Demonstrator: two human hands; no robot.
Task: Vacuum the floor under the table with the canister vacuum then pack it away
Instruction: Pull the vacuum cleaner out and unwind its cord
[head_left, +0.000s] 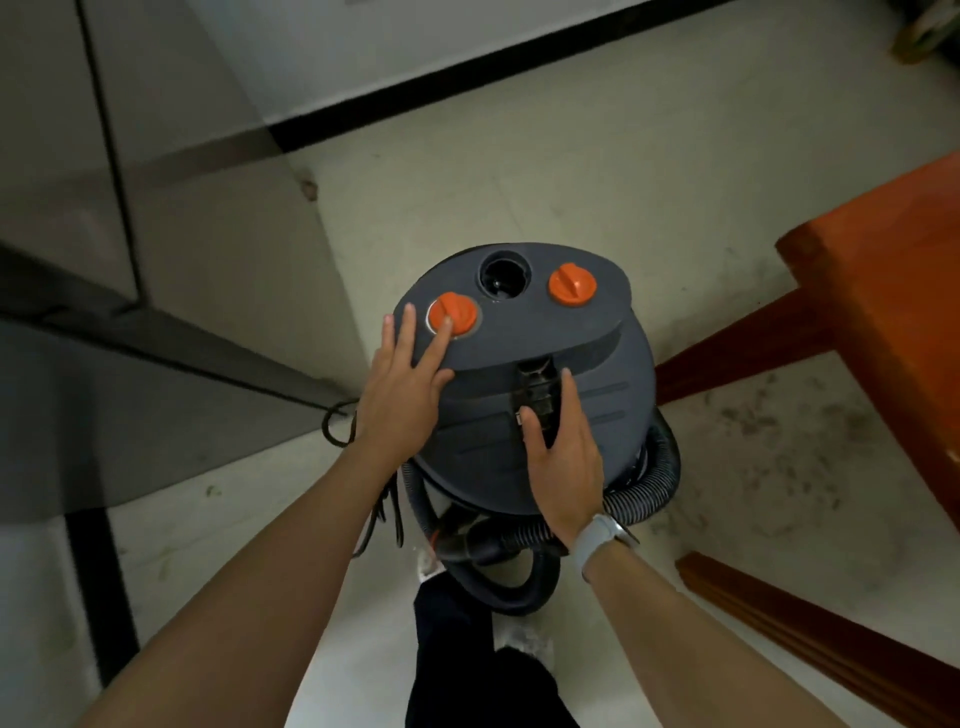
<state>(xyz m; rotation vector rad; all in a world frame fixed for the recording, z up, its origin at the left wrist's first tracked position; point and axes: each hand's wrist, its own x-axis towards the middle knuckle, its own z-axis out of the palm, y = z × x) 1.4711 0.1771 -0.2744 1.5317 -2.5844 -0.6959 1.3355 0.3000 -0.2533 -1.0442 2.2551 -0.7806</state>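
Observation:
The dark grey canister vacuum (540, 374) stands on the floor in front of me. Its top carries two orange knobs (571, 285) and an open round port (505, 274). My left hand (402, 384) lies flat on the lid's left side, one fingertip touching the left orange knob (453, 314). My right hand (563, 460) rests with straight fingers on the lid beside the black handle latch (537, 389). The black ribbed hose (644, 483) is coiled round the base.
A red-brown wooden table (893, 291) stands at the right, one leg (748, 353) slanting toward the vacuum. A wooden strip (810, 623) lies at the lower right. Grey cabinet panels (156, 218) fill the left. A black cord (337, 421) loops beside the vacuum. My legs are below.

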